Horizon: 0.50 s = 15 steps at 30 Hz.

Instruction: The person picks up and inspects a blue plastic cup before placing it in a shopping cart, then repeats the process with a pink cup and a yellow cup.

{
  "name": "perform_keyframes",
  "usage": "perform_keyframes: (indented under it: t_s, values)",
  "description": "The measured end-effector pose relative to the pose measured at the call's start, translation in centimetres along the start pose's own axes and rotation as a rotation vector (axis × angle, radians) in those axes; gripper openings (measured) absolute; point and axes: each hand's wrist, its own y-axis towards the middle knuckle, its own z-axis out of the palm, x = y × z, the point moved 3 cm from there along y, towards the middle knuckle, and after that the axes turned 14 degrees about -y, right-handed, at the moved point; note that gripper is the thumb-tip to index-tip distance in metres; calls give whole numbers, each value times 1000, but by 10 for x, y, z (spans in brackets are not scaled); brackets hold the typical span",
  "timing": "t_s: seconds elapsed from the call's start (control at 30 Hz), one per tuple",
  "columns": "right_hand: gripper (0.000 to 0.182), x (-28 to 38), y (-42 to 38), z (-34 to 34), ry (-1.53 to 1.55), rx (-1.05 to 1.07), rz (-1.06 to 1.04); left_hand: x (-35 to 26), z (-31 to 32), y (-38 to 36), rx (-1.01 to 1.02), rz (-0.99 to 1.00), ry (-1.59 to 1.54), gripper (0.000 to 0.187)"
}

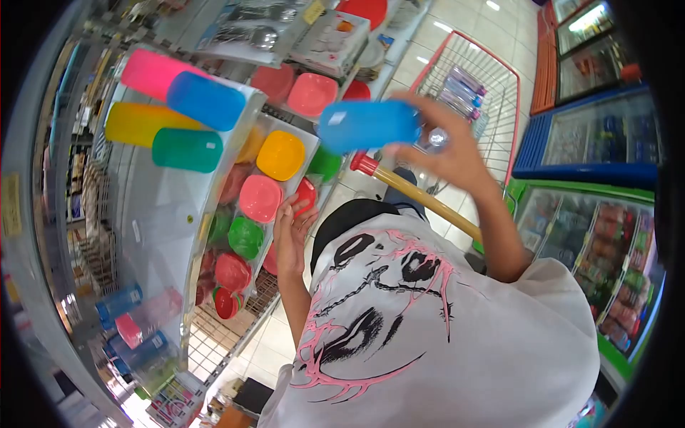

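My right hand (457, 153) is raised over the aisle with its fingers wrapped around one end of a blue plastic tumbler (364, 125), which lies sideways and bears a small white label. Lower on the left, my left hand (288, 232) is at the shelf edge, fingers stretched out beside a red bowl (305, 196). Nearby stand stacks of plastic bowls, among them a pink bowl (261, 199), a yellow bowl (280, 155) and a green bowl (246, 237). On the upper shelf lie more tumblers, including a pink tumbler (160, 73) and a green tumbler (187, 150).
A shopping cart (515, 107) with a red rim holds several clear bottles (460, 93). Its yellow handle bar (421, 194), red at the end, crosses in front of my body. Drinks coolers (585, 171) line the right side. Clear bottles (139, 349) stand on the lower-left shelf.
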Motion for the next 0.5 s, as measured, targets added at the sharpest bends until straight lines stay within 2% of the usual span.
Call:
perform_keyframes:
  t_s: [0.03,0.1,0.17,0.23,0.3,0.33,0.4,0.43,0.5]
  values:
    - [62,-12,1,-22,-47,-44,80,8,-10,1,6,-19,9,43]
    - [57,-42,-2,-55,-60,-140,125,25,-42,4,-175,-31,385,40]
    - [56,-91,-5,-69,-95,-163,162,48,-84,10,-171,-37,515,40]
    - [55,-129,-3,-67,-190,-155,215,49,-95,10,-161,-39,644,40]
    - [57,-176,0,-46,-388,5,299,41,-90,6,-106,-64,1171,44]
    - [57,-204,3,-32,-380,1,313,36,-84,6,-38,-52,1265,48]
    - [59,-255,8,6,-415,51,194,32,-81,15,-10,-120,1214,47]
    - [59,-274,8,21,-404,48,208,31,-80,19,8,-181,1147,47]
    - [61,-308,16,53,-482,273,262,35,-81,28,11,-194,1151,44]
